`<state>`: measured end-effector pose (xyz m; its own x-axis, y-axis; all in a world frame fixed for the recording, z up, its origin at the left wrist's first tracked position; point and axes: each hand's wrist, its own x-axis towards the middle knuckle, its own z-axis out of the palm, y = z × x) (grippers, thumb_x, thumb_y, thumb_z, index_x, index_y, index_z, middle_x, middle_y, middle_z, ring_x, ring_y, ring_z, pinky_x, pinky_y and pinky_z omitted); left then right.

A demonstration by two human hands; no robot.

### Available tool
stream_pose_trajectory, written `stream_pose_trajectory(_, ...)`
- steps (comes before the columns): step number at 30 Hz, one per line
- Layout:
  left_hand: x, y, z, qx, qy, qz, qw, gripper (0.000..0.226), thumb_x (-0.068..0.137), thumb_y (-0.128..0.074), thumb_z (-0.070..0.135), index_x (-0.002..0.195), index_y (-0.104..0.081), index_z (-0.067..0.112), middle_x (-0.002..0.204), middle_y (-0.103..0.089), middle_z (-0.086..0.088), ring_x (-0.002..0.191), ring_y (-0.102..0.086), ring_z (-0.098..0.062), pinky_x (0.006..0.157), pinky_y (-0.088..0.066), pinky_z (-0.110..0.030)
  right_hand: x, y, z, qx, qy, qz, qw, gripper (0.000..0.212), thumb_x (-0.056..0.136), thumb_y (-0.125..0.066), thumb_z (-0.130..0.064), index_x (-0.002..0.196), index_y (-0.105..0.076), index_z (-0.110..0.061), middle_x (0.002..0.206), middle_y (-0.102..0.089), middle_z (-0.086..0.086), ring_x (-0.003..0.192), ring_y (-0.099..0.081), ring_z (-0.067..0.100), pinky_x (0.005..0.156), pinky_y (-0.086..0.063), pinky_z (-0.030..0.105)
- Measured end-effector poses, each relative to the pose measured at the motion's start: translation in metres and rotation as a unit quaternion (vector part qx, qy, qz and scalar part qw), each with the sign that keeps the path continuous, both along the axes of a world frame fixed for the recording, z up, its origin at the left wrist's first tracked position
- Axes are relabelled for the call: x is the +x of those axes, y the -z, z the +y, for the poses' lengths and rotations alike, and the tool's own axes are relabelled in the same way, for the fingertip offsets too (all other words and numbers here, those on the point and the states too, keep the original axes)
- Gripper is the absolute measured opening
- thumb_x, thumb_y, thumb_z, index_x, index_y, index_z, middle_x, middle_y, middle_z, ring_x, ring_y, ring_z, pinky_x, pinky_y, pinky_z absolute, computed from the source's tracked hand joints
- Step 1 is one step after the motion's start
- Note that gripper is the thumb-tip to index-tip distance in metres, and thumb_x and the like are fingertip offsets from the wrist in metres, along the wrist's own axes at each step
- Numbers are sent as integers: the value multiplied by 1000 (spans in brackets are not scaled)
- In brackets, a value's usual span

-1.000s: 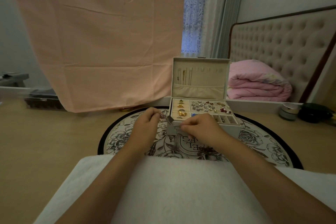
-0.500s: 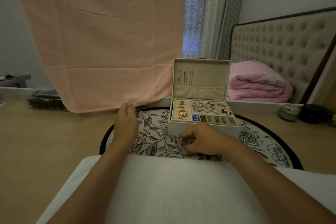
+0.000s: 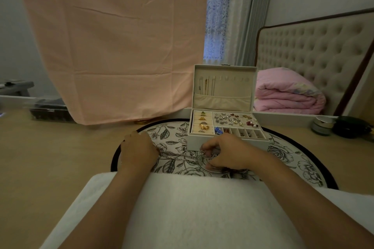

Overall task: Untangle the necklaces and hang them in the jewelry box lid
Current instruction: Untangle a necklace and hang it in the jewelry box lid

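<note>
A silver chain necklace (image 3: 182,156) lies stretched across the round floral mat (image 3: 293,159) between my two hands. My left hand (image 3: 137,150) holds its left end, fingers curled down over it. My right hand (image 3: 224,152) pinches the right end, just in front of the jewelry box (image 3: 226,143). The box is white and open, its trays full of rings and earrings. Its upright lid (image 3: 224,87) carries a few thin necklaces on hooks at the left; the hooks to the right are bare.
A white towel or cushion (image 3: 202,212) covers my lap under both forearms. A pink cloth (image 3: 113,46) hangs behind the table. A folded pink quilt (image 3: 287,95) lies behind the box, and a small jar (image 3: 321,125) and a dark object (image 3: 352,127) stand at the right edge.
My hands were together in front of the box a second ago. The left hand swung out left and then came down to the mat, drawing the chain out straight between both hands.
</note>
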<state>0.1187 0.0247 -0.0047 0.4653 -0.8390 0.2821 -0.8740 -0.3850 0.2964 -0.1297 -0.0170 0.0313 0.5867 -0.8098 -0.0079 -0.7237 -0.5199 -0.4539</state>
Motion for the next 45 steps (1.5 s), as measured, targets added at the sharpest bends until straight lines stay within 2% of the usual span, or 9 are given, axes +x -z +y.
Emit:
stream_pose_trajectory(3, -21, -8, 1, -100, 151, 80, 980, 21, 93, -59, 14, 111, -68, 21, 112, -61, 2, 104, -56, -15, 87, -44, -25, 3, -1, 1, 8, -3, -33, 999, 48, 82, -81, -23, 128, -68, -28, 103, -70, -18, 101, -63, -3, 89, -48, 11)
stream_pose_trajectory(9, -54, -6, 10, -31, 343, 293, 892, 17, 93, -65, 33, 109, -69, 37, 82, -72, 9, 73, -66, -3, 70, -53, -24, 4, -8, 5, -2, 19, -87, 996, 27, 77, -86, -25, 99, -73, -35, 92, -69, -22, 89, -59, -13, 78, -44, 8)
stream_pose_trajectory(13, -50, -10, 7, -67, 323, 243, 912, 9, 94, -66, 30, 92, -74, 28, 69, -66, 11, 60, -57, 3, 58, -41, -12, 3, -10, 6, -5, 29, -66, 997, 38, 77, -86, -31, 113, -73, -32, 96, -70, -20, 99, -60, -5, 94, -48, 21)
stream_pose_trajectory(22, -49, -19, 9, -105, 291, 251, 917, 20, 105, -41, 29, 92, -54, 24, 75, -56, 7, 67, -50, -10, 61, -41, -30, 6, -2, 3, 16, 17, -12, 1000, 13, 86, -76, -23, 98, -80, -27, 93, -74, -16, 88, -66, -3, 86, -55, 20)
stream_pose_trajectory(28, -26, -19, 15, 50, 318, 120, 939, 18, 81, -72, 54, 90, -68, 40, 73, -56, 15, 68, -52, -4, 63, -43, -27, -2, -6, 1, 25, 20, 40, 999, 4, 83, -80, -26, 82, -77, -24, 82, -74, -11, 80, -68, 3, 79, -59, 26)
stream_pose_trajectory(33, -26, -12, 10, 53, 345, 70, 934, 10, 89, -72, 34, 96, -77, 30, 90, -58, 17, 79, -54, -1, 67, -40, -14, -2, -6, 1, 6, 1, 62, 998, 15, 84, -78, -21, 97, -76, -28, 97, -72, -13, 89, -64, 2, 78, -53, 18)
stream_pose_trajectory(37, -29, -10, 8, 9, 364, 106, 925, 4, 92, -68, 32, 92, -71, 30, 96, -58, 13, 87, -56, -2, 79, -46, -24, 15, 7, 10, -30, -19, -23, 999, 18, 96, -66, -29, 112, -74, -29, 102, -71, -9, 92, -63, 6, 83, -54, 26)
stream_pose_trajectory(41, -35, -12, 8, -27, 352, 235, 906, 10, 96, -62, 23, 92, -69, 30, 83, -69, 7, 79, -64, -6, 76, -53, -29, 19, 18, 8, 16, -7, -75, 997, 10, 94, -68, -32, 89, -74, -27, 84, -70, -5, 79, -63, 9, 79, -55, 34)
stream_pose_trajectory(45, -38, -13, 9, -63, 328, 346, 877, 14, 97, -60, 13, 97, -70, 23, 87, -74, -4, 81, -70, -19, 81, -58, -40, 13, 13, 6, 128, 41, -279, 951, 8, 91, -73, -17, 95, -78, -20, 86, -77, 2, 77, -71, 14, 77, -59, 29)
